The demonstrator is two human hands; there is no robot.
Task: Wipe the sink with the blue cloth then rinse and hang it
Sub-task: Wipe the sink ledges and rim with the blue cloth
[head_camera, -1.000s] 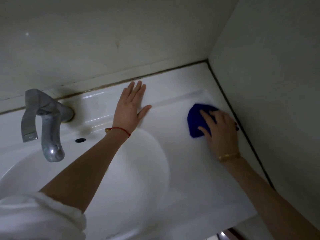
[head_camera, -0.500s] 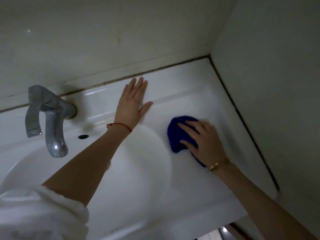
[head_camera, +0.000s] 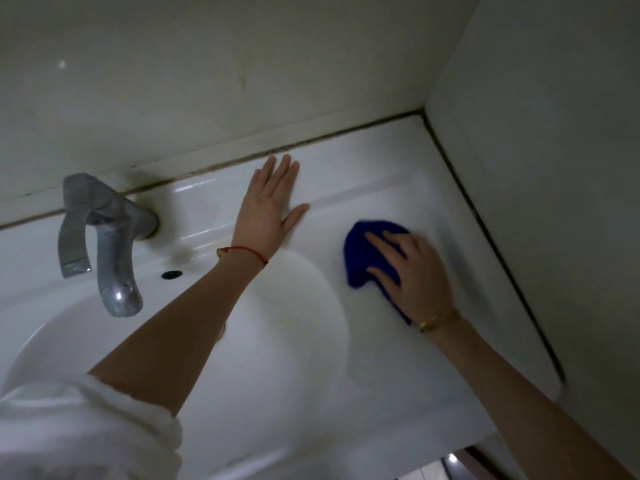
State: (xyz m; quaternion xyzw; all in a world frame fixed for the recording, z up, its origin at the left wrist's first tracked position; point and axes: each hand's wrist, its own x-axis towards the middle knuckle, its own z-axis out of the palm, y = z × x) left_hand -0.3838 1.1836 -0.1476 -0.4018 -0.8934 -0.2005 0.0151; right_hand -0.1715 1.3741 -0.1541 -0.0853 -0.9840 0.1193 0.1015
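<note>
head view: blue cloth (head_camera: pixel 362 254) on sink (head_camera: pixel 398 358) ledge

From my feed I see a plain off-white back wall (head_camera: pixel 207 81) filling the far side, faintly stained with a brownish smear near its middle. A second off-white side wall (head_camera: pixel 554 168) closes in on the right, and the two meet in a corner at the far right. A dark, grimy sealant line (head_camera: pixel 311 142) runs along the foot of the back wall, and another follows the foot of the right wall. The light is dim and greyish. At the near right a sliver of pale tiled floor (head_camera: pixel 426 474) shows, with one small bright reflection.
</note>
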